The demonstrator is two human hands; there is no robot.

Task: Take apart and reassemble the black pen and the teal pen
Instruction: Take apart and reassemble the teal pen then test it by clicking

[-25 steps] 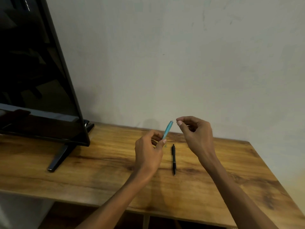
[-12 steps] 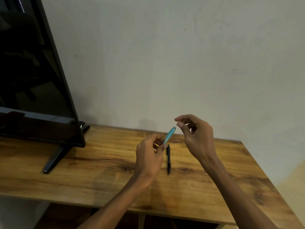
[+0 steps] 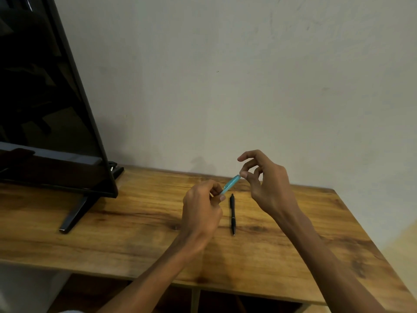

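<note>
Pinching the lower end of the slim teal plastic pen [image 3: 230,184] between thumb and curled fingers of the left hand [image 3: 202,210], barrel tilted up toward 1 o'clock above the desk. Lower tip of that pen hidden inside the left grip, so condition of its point not tellable. Touching the pen's upper end with thumb and forefinger of the right hand [image 3: 268,185], remaining fingers loosely spread and raised; right grip pressed together on the pen's cap end, though whether any small loose part sits between those fingertips too small to make out. Lying flat on the wooden plank desk [image 3: 126,233], the slender black click pen [image 3: 232,214], just beside the left hand at its 3 o'clock, long axis running 12 to 6, apart from both hands. Standing at 9 o'clock, a dark flat screen [image 3: 45,109] on a black slanted foot [image 3: 74,214], cropped by the frame's left and top edges. Behind, at 12 o'clock, a plain pale wall [image 3: 248,75]. Forearms cut off by the bottom edge.
</note>
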